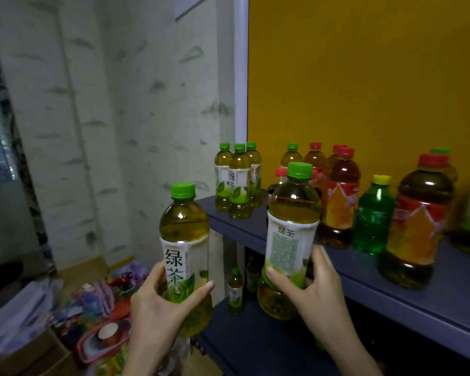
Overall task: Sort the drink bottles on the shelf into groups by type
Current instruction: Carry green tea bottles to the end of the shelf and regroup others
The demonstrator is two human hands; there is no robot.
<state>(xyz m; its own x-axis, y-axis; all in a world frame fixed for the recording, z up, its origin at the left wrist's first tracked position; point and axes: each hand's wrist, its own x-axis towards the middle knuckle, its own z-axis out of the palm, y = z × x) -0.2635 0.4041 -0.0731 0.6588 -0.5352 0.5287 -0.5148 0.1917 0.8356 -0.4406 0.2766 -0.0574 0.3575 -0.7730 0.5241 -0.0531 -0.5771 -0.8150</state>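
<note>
Bamboo-print wallpaper [92, 104] left; yellow panel [364, 77] right; papers [19, 308], pink container [82, 348], cardboard box [25, 358] below.

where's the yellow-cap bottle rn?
Head view, right of centre: the yellow-cap bottle stands on the top shelf, with a red-cap bottle on its left and a nearer red-cap bottle on its right.
</note>
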